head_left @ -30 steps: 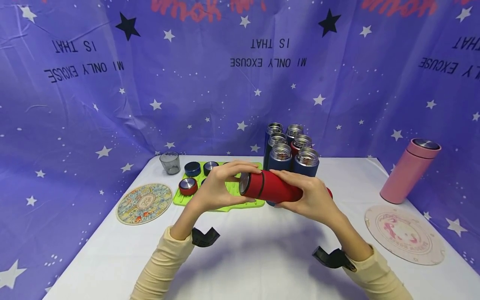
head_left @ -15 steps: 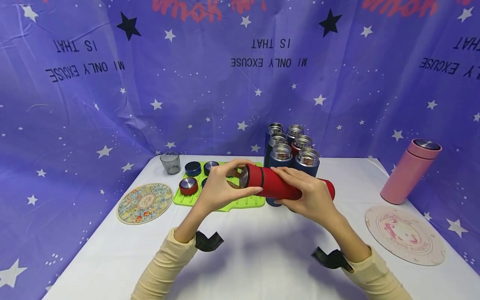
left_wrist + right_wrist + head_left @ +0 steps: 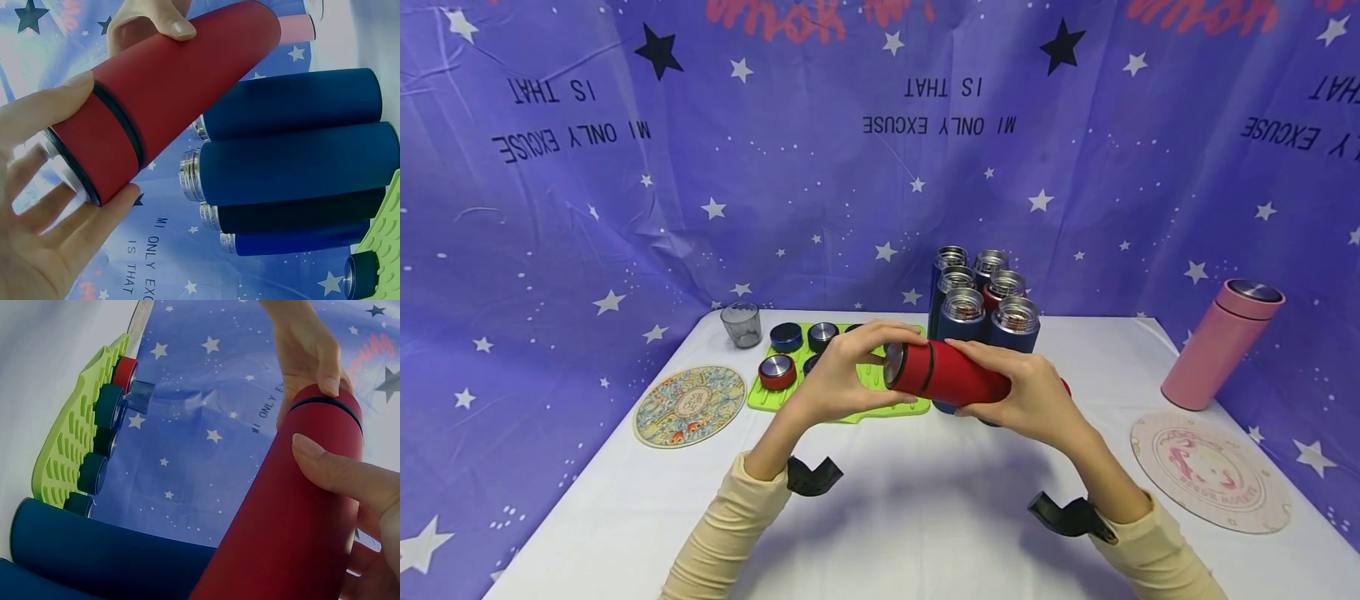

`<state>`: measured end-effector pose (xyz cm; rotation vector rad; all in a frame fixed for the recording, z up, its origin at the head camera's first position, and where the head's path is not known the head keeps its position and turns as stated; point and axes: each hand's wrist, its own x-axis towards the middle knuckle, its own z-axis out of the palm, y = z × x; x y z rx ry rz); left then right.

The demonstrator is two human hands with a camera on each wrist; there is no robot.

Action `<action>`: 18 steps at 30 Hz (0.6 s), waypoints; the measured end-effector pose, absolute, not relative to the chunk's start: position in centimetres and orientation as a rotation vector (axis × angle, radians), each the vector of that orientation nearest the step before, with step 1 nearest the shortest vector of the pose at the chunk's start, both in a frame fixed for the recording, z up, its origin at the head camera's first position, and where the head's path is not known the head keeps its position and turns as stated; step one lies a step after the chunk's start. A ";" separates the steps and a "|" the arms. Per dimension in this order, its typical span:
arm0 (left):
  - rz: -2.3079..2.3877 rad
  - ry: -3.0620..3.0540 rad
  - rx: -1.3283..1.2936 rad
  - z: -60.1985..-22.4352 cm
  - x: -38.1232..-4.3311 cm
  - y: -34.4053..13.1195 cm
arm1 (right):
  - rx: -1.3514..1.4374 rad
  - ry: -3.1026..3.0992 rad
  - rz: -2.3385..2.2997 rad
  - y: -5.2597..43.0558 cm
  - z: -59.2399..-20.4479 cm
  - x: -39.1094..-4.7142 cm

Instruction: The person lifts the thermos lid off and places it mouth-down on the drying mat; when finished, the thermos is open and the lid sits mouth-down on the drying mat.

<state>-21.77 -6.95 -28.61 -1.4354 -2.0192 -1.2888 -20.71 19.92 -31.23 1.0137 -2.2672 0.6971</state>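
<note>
A red thermos (image 3: 966, 377) with a dark ring below its lid is held above the table, lying nearly level with the lid end to the left. My left hand (image 3: 837, 379) pinches the red lid (image 3: 100, 153), thumb on one side and fingers on the other, in the left wrist view. Farther along, my right hand (image 3: 1033, 392) grips the bottle's body; its thumb (image 3: 331, 469) lies along the red side in the right wrist view. The lid sits on the bottle against the dark ring.
Behind the hands stand several lidless thermoses (image 3: 961, 321), mostly blue. A green mat (image 3: 891, 407) bears several lids, including a red one (image 3: 777, 372). A glass (image 3: 742, 325) and patterned round mat (image 3: 691, 407) lie left; a pink thermos (image 3: 1221, 346) and pink round mat (image 3: 1210, 471) right.
My left fingers and thumb have shifted round the lid. The thermos rose and levelled a little, then dipped again at its far end. My right hand keeps its grip on the body.
</note>
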 end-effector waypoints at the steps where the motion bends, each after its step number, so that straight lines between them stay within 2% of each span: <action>1: -1.297 -2.024 -1.423 -28.5 -21.7 -7.0 | 1.013 -2.269 0.697 19.9 -31.2 -20.7; 8: -1.400 -2.194 -1.218 -30.3 -23.3 -7.0 | 1.007 -2.228 0.653 19.7 -31.5 -20.7; 15: -1.302 -2.102 -1.465 -30.6 -24.1 -7.3 | 1.017 -2.284 0.690 20.0 -31.3 -20.8; 18: -1.291 -2.079 -1.480 -30.5 -24.2 -7.3 | 1.020 -2.302 0.710 20.1 -31.3 -20.8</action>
